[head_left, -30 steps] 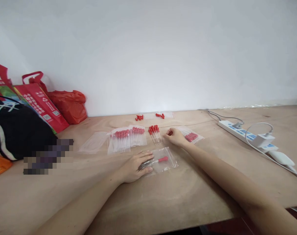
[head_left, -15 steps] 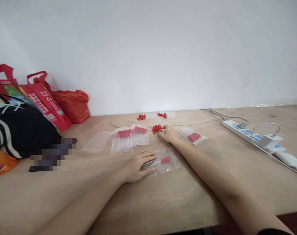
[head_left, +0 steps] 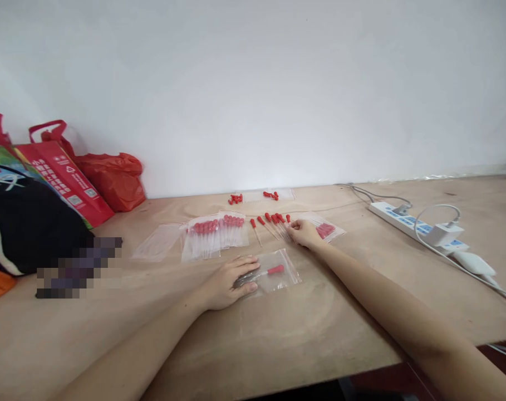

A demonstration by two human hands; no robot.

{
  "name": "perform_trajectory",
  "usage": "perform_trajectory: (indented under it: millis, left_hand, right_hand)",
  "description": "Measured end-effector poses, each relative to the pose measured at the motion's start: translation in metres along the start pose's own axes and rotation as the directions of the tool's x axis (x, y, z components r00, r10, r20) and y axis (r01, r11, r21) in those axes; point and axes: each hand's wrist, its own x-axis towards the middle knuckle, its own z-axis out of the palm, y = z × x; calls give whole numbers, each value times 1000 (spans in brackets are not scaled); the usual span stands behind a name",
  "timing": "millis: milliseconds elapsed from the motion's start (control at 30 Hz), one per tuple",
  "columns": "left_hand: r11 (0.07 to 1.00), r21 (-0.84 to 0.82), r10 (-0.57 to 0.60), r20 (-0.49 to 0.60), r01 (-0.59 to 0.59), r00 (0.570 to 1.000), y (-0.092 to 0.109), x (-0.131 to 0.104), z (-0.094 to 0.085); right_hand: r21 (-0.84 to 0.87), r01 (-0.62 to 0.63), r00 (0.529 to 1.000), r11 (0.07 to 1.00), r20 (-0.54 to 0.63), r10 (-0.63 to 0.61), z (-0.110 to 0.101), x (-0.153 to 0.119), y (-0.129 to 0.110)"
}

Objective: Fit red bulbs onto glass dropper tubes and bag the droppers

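My left hand [head_left: 227, 284] lies on a clear zip bag [head_left: 292, 273] near the middle of the table, fingers spread. Inside that bag is one red-capped dropper [head_left: 276, 269], its thin end partly under my fingers. My right hand [head_left: 303, 233] is beyond it to the right, fingers pinched at the thin ends of several loose red-capped droppers [head_left: 273, 218]; what it grips is too small to make out. Filled bags of droppers [head_left: 206, 227] lie left of them. Another filled bag [head_left: 325, 229] is just behind my right hand.
On the left stand a red shopping bag [head_left: 64, 178], a red plastic bag [head_left: 114, 181] and a black bag [head_left: 31, 223]. A flat clear bag [head_left: 156, 243] lies before them. Red caps [head_left: 236, 199] sit by the wall. A white power strip [head_left: 403, 220] with cables is at the right.
My right hand has moved from the red caps toward the thin ends of the loose droppers, which now lie fanned out. My left hand stays on the bag. The view has shifted slightly right.
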Motion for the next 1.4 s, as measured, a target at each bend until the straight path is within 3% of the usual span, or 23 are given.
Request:
perform_trajectory:
  millis: [133, 300, 500, 867, 1200, 1400]
  left_hand:
    - [1000, 11, -5, 5, 5, 1000, 1, 0, -1]
    - [1000, 23, -18, 21, 18, 1000, 1, 1, -2]
    - [1000, 17, -19, 14, 19, 1000, 1, 1, -1]
    - [1000, 7, -28, -13, 28, 1000, 4, 2, -2]
    - [999, -1, -34, -28, 34, 999, 6, 1, -2]
    - [999, 11, -43, -18, 43, 999, 9, 1, -4]
  right_hand:
    - [39, -51, 998, 998, -43, 53, -10, -6, 8]
    - [260, -58, 995, 964, -58, 76, -20, -21, 13]
    - [669, 30, 999, 743, -12, -30, -21, -54, 9]
    - [793, -80, 997, 604, 50, 65, -5, -73, -6]
    - [703, -54, 989, 709, 134, -58, -7, -75, -4]
    - [580, -89, 936, 810, 326, -131, -10, -79, -7]
